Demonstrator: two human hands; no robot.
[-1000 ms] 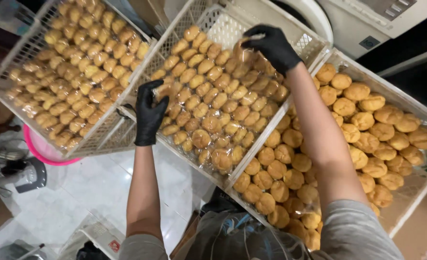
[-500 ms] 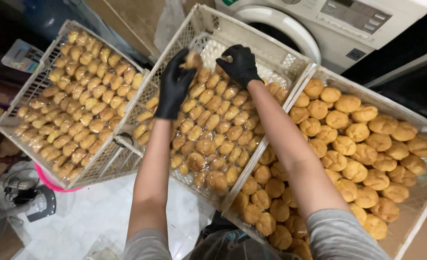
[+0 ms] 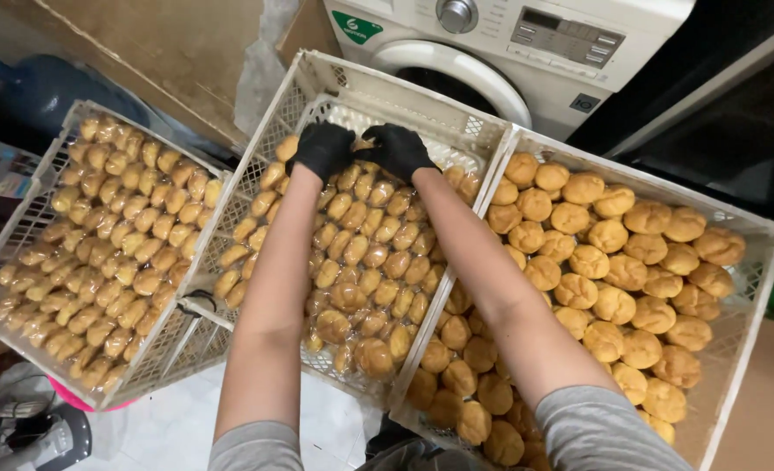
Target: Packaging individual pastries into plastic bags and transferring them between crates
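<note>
Wrapped buns (image 3: 365,262) filled the middle crate (image 3: 317,83), set between two other white crates. At its far end the left hand (image 3: 321,150) and right hand (image 3: 397,150), both in black gloves, lay side by side on the buns, fingers curled; whether they gripped one could not be told. The left crate (image 3: 20,244) held similar wrapped buns; the right crate (image 3: 753,262) held bare round buns (image 3: 613,253). A washing machine (image 3: 526,44) stood behind.

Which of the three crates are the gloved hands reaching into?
The middle crate: both the left hand and right hand rest on buns at its far end. The side crates are untouched.
</note>
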